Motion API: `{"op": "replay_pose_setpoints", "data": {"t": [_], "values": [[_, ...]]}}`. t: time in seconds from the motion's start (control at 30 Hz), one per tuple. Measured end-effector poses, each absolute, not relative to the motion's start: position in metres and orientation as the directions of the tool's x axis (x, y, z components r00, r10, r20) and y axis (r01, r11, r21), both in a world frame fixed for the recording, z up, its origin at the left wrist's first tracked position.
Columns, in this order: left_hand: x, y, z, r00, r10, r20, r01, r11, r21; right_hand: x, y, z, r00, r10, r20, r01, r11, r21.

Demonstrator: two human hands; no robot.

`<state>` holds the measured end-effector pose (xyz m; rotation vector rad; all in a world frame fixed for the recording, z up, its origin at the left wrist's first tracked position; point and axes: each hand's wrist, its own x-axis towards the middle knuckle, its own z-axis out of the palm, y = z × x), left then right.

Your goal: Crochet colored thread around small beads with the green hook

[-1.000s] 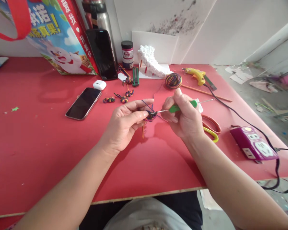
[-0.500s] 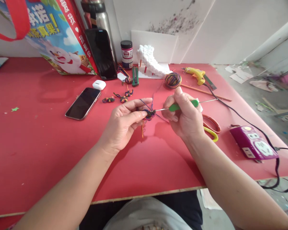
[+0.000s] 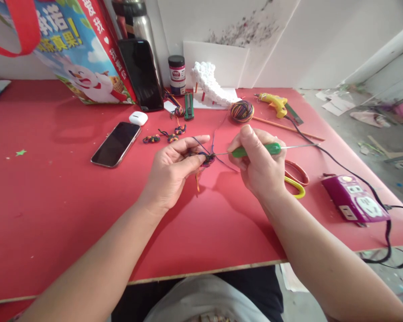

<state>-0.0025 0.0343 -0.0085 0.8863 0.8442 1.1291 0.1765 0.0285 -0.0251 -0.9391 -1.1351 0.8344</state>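
Between thumb and fingers, my left hand (image 3: 172, 172) pinches a small dark multicoloured crochet piece (image 3: 208, 159), with a loose orange yarn end hanging below it. My right hand (image 3: 260, 163) is closed round the green handle of a crochet hook (image 3: 273, 148). The hook's thin metal tip reaches left to the crochet piece, and its other metal end sticks out to the right. A strand of yarn (image 3: 215, 134) rises from the piece toward a multicoloured yarn ball (image 3: 242, 112). Small finished-looking crochet pieces (image 3: 172, 137) lie beyond my left hand.
On the red table (image 3: 70, 214) lie a phone (image 3: 116, 144), a white case (image 3: 138, 118), a green cutter (image 3: 188, 106), scissors (image 3: 297, 185), a yellow glue gun (image 3: 273, 103) and a purple box (image 3: 355, 199) with black cable. A bag (image 3: 83, 58) and upright phone (image 3: 142, 74) stand behind.
The hook's handle has tilted nearer level, and its rear end points farther right. My right hand has shifted slightly. My left hand still pinches the crochet piece.
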Motion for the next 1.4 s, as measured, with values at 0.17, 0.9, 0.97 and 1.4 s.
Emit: {"op": "replay_pose_setpoints", "data": {"t": [0.17,0.9,0.97,1.4], "values": [[-0.002,0.034,-0.012,0.177,0.984,-0.038,-0.35,0.099,0.932,0.177,0.026,-0.026,0.224,0.874,0.431,0.042,0.433,-0.901],[-0.002,0.042,-0.008,0.16,0.976,-0.15,-0.565,0.215,0.797,0.167,0.019,-0.024,0.031,0.783,0.621,0.115,0.615,-0.78],[-0.003,0.042,-0.007,0.134,0.98,-0.15,-0.572,0.2,0.795,0.169,0.018,-0.023,-0.009,0.793,0.609,0.145,0.604,-0.784],[-0.004,0.044,-0.005,0.143,0.931,-0.336,-0.621,0.349,0.702,0.164,0.021,-0.042,-0.229,0.549,0.804,0.465,0.787,-0.405]]}}
